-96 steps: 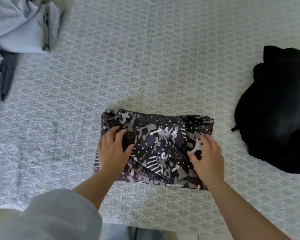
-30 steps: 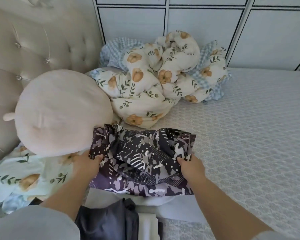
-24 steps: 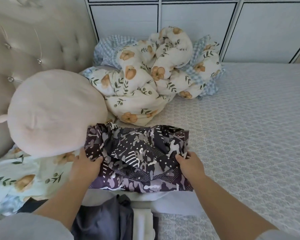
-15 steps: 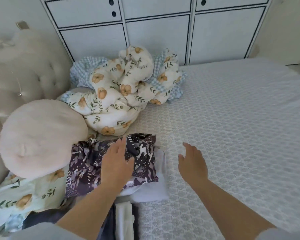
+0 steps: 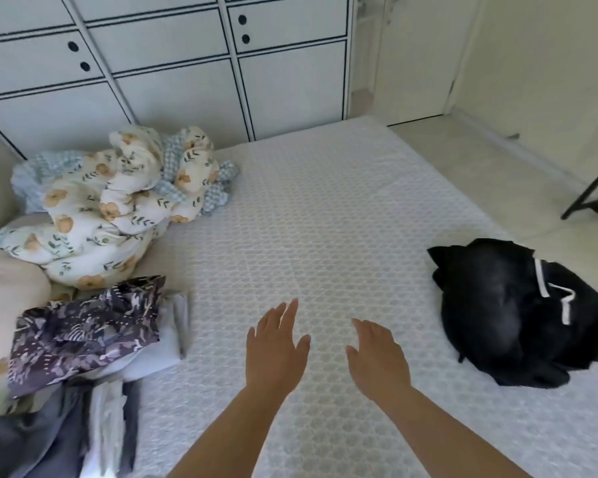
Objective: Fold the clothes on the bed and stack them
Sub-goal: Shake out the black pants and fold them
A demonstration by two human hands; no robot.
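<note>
Both hands, left hand (image 5: 276,353) and right hand (image 5: 377,360), hover over the bed (image 5: 325,219) with fingers released, holding nothing. Folded patterned garment (image 5: 83,329) tops the stack at nine o'clock; black hoodie (image 5: 504,312) lies at three o'clock.

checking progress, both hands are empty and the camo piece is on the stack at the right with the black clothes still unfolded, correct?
Not quite: the head view shows the camo piece on the stack at the left. Both hands, left and right, are empty, and the black clothes lie unfolded at the right.
</note>
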